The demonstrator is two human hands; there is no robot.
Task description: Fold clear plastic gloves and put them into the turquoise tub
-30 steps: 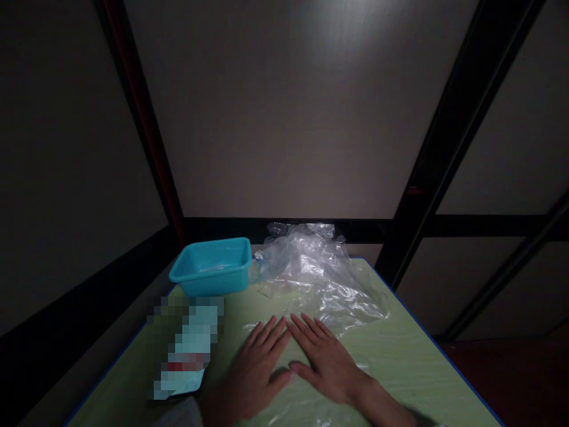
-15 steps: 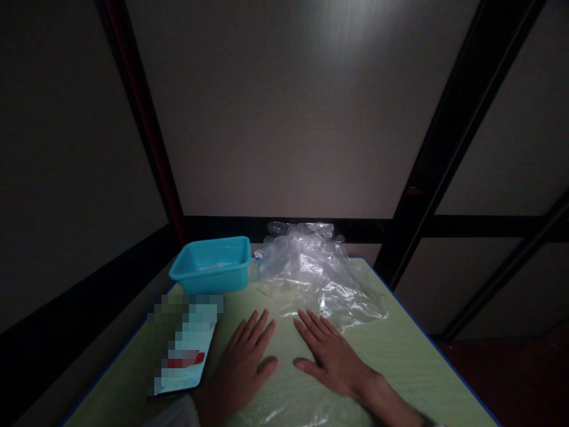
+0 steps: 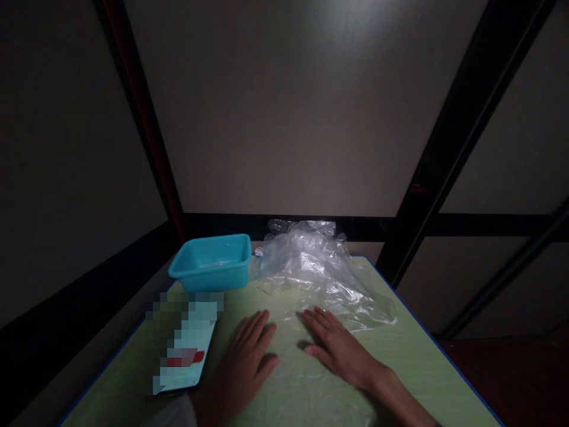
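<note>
Both my hands lie flat on a clear plastic sheet spread over the green table. My left hand is open, palm down, fingers stretched forward. My right hand is open too, palm down, its fingertips near the edge of a crumpled heap of clear plastic bags. A gap of bare sheet separates the two hands.
A turquoise plastic tub stands at the table's back left. A light-blue packet with a red patch lies at the left, near my left hand. Dark frame bars and grey wall panels surround the table.
My hands, side by side and touching a second ago, have slid apart across the sheet. The right hand went right and forward, nudging the plastic heap's edge outward.
</note>
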